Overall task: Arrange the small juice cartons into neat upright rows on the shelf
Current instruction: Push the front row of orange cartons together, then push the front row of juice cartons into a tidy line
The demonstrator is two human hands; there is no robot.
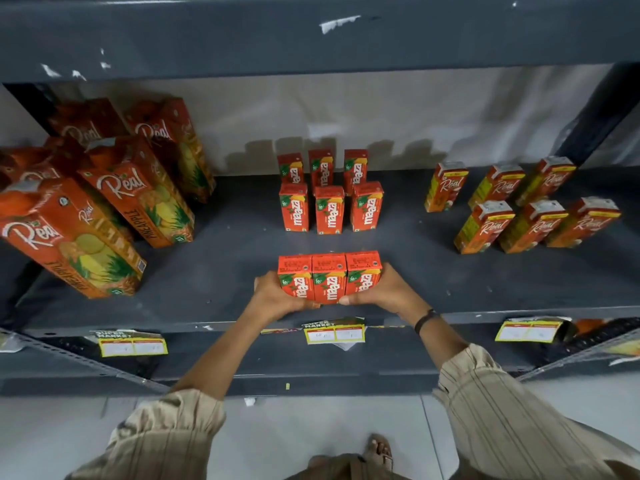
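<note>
While six small cartons (329, 192) are standing in two rows behind, the left hand (277, 297) and right hand (379, 292) are squeezing three upright cartons (329, 277) together near the shelf (221, 271) front edge.

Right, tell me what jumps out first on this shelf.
Both hands, left hand and right hand, squeeze three Maaza cartons together near the shelf's front edge. Behind them stand two tidy rows of three, with big Real pineapple cartons leaning at far left.
</note>
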